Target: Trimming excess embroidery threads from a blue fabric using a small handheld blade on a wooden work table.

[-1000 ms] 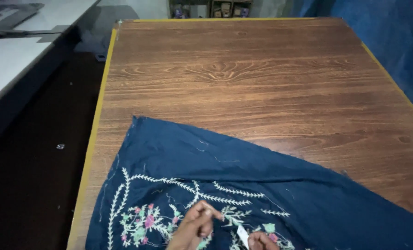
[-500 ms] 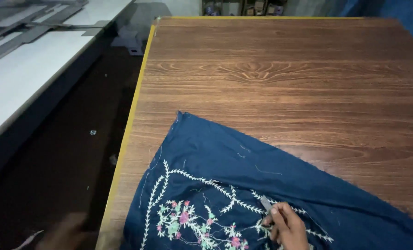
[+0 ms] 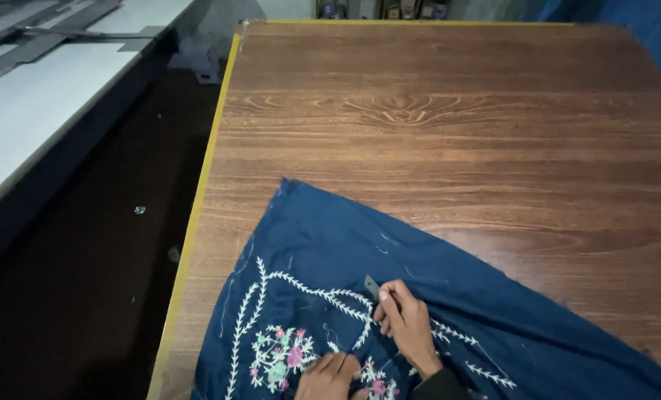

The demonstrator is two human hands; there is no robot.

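Obs.: dark blue cloth (image 3: pixel 390 259) lies flat on the wooden table (image 3: pixel 449 118), covering its near portion, one pointed corner reaching up toward the table's left edge; far half of the tabletop bare wood with a yellow edge strip (image 3: pixel 205 170). White vine stitching and pink-green floral embroidery (image 3: pixel 282 355) sit on the cloth's near-left part. Right hand (image 3: pixel 404 322) rests on the cloth beside the white stitching, fingers pinched around a small flat metal tool (image 3: pixel 373 287), probably a thread cutter, its tip at the fabric. Left hand (image 3: pixel 329 376), partly cut off by the near edge of view, is curled and pressed onto the embroidered patch, apparently pinning it down; cannot tell whether it pinches a thread. Judgement: cloth is light, limp, thin; wrinkles and slides readily on smooth wood, so it needs holding flat close to the work point. Embroidery threads look fine and snag-prone. Best grip: pinch at hem or corner, or flat palm pressure next to the stitching, not on loose threads
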